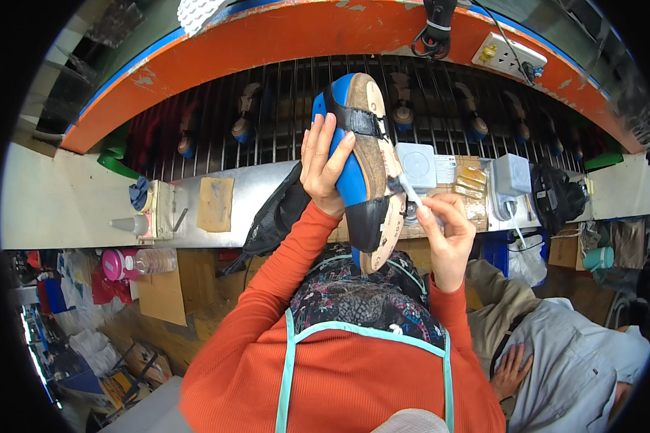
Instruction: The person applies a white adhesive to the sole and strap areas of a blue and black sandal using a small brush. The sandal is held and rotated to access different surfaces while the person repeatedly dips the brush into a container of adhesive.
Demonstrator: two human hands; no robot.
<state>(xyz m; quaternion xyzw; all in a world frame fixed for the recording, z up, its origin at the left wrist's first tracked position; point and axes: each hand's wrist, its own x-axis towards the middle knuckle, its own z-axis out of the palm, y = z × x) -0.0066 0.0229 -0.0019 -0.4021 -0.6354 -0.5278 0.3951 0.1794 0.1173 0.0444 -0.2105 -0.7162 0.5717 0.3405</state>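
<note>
My left hand (pixel 323 164) grips the side of a blue shoe last (pixel 352 177), which stands tilted in front of me with its underside turned to the right. Over that underside lies a brown cork-like sole (pixel 374 154) with a pale printed layer, and black straps (pixel 365 222) are folded onto its edges. Between the thumb and fingers of my right hand (pixel 446 232) is a slim white-handled brush (pixel 410 190). Its tip meets the right edge of the sole near the middle strap; the bristles are hard to make out.
A rack of metal rods (pixel 282 108) with several lasts below runs behind the bench. White square containers (pixel 416 166) and yellow blocks (pixel 471 180) sit to the right, a black bag (pixel 276 211) left of the last. Another person (pixel 563 361) is close on my right.
</note>
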